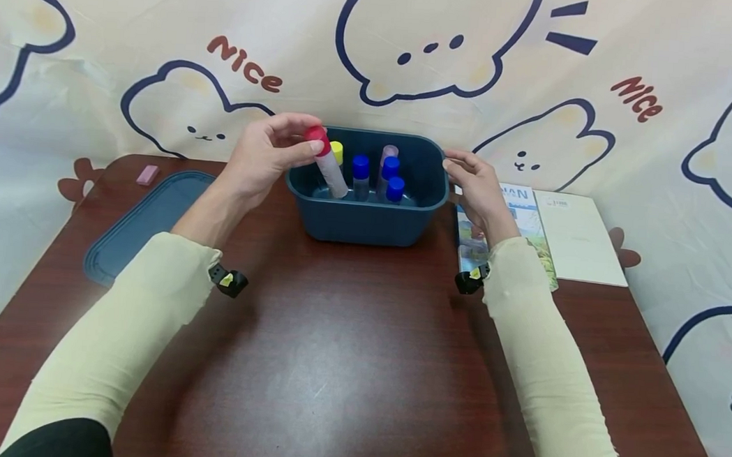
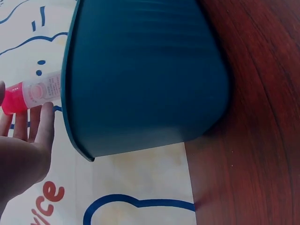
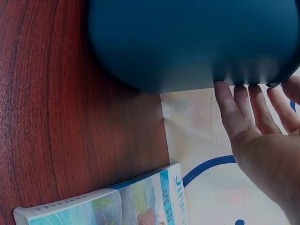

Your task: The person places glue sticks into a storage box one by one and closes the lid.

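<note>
My left hand (image 1: 260, 153) pinches the red cap of a translucent tube (image 1: 334, 174) between thumb and fingers. The tube leans over the left end of a dark teal plastic bin (image 1: 366, 223), its lower part inside. In the left wrist view, printing shows on the tube (image 2: 43, 90). Inside the bin stand several blue-capped tubes (image 1: 360, 176), a yellow-capped one (image 1: 336, 152) and a pale purple one (image 1: 389, 152). My right hand (image 1: 478, 190) is at the bin's right end. Its extended fingertips (image 3: 223, 89) touch the outer wall just below the rim.
A teal lid (image 1: 146, 218) lies flat at the left of the brown table (image 1: 345, 367), with a pink eraser-like block (image 1: 147, 175) behind it. Right of the bin lie a colourful book (image 1: 533, 221) and a white booklet (image 1: 582, 238). A patterned curtain (image 1: 313, 57) hangs close behind.
</note>
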Available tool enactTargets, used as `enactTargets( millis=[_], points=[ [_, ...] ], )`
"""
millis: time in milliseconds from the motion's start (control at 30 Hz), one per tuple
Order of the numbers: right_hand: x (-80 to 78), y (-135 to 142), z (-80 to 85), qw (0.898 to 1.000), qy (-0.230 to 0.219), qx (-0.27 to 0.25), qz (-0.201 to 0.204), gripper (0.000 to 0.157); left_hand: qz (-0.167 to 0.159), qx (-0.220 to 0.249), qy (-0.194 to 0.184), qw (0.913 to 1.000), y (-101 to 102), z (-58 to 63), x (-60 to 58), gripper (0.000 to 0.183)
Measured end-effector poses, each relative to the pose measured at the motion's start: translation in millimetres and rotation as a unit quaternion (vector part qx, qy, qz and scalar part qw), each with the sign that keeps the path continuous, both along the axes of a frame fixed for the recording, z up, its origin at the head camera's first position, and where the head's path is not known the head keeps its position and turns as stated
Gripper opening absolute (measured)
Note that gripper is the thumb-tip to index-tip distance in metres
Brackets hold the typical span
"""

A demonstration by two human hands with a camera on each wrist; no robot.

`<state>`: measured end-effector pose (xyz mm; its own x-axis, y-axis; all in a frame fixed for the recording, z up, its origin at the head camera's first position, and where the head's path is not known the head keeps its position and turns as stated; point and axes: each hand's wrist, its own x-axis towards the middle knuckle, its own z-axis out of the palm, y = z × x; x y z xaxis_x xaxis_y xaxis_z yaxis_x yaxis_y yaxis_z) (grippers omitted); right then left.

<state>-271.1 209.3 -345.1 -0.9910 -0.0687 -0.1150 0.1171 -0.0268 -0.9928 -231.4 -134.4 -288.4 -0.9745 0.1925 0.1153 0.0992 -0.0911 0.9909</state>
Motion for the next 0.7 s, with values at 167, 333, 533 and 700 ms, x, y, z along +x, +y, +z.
enactTargets(
  millis=[167,333,533,700],
  points=[
    [-0.3,0.3,0.1,1.0,-0.001,-0.002,0.0,0.034,0.002,-0.03,-0.002,0.9995,2.3,-1.3,-2.3,0.037],
    [-0.1,0.7,0.8,1.0,-0.004,0.001,-0.002,0.034,0.01,-0.074,-0.004,0.9972,6.5,0.1,-3.0,0.038],
    [0.9,0.4,0.9,1.0,0.0,-0.001,0.002,0.035,0.021,-0.115,-0.016,0.993,12.4,1.3,-5.1,0.037],
    [1.4,0.7,0.5,1.0,0.002,0.001,0.004,0.035,0.023,-0.137,-0.028,0.9899,18.2,-1.2,-8.8,0.036]
  ],
)
